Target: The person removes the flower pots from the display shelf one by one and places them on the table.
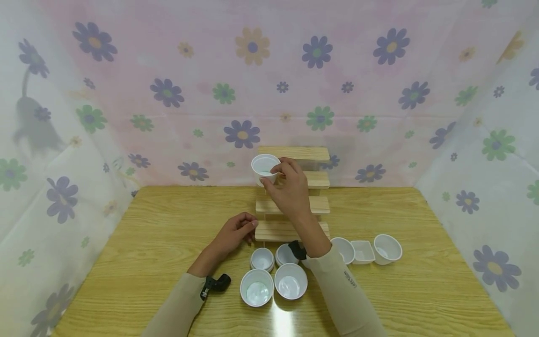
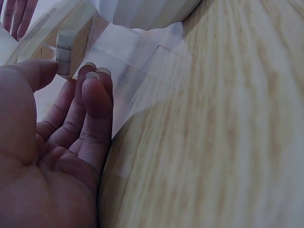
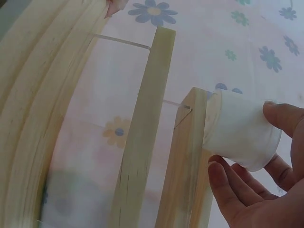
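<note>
My right hand (image 1: 291,192) pinches a white plastic cup (image 1: 264,164) between thumb and fingers at the left side of a tiered wooden stand (image 1: 294,153). In the right wrist view the cup (image 3: 242,128) has its base right at the edge of a wooden step (image 3: 187,156). At the lowest step (image 1: 290,231), my left hand (image 1: 235,232) holds the left end. The left wrist view has the left thumb (image 2: 45,73) pressed against the board's end (image 2: 71,42), with the other fingers curled below and beside it.
Two larger white bowls (image 1: 257,288) (image 1: 291,281) stand in front of the stand, with smaller round cups (image 1: 262,259) behind them. At the right are a square dish (image 1: 363,252) and more white bowls (image 1: 388,248), partly behind the right forearm. A flowered cloth (image 1: 252,93) surrounds the wooden table (image 1: 177,220).
</note>
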`<control>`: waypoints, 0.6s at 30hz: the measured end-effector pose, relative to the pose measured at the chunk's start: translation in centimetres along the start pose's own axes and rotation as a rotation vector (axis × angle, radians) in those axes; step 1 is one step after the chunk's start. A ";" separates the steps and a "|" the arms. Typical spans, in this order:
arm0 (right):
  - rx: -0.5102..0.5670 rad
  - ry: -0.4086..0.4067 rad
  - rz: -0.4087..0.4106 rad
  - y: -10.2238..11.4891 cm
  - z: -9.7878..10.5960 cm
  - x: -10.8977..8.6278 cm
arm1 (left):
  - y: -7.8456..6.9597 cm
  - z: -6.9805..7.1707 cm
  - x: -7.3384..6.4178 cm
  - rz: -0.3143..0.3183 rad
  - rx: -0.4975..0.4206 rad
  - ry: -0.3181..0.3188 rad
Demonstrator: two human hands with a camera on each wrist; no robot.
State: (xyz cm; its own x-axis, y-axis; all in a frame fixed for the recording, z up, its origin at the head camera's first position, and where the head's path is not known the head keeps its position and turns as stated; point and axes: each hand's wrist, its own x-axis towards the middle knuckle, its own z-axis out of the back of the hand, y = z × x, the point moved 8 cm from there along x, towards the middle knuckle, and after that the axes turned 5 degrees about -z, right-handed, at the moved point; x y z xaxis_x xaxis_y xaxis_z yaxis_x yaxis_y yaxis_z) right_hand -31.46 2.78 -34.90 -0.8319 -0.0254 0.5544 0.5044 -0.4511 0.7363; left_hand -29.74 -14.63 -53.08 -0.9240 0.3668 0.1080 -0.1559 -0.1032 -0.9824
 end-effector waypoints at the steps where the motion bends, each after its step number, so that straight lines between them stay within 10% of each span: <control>1: 0.006 -0.004 -0.001 0.0 0.1 -0.1 | 0.0 0.0 0.0 0.001 -0.002 -0.001; 18: 0.034 0.014 -0.016 0.8 2.0 -1.8 | 0.0 0.0 0.0 0.002 0.017 -0.005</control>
State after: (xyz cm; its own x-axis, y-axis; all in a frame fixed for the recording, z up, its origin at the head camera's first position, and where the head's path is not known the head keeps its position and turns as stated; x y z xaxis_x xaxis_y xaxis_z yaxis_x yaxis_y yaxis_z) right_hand -29.11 4.24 -34.48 -0.8428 -0.0310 0.5374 0.4986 -0.4211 0.7577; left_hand -29.70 -14.66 -53.09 -0.9259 0.3622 0.1073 -0.1603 -0.1195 -0.9798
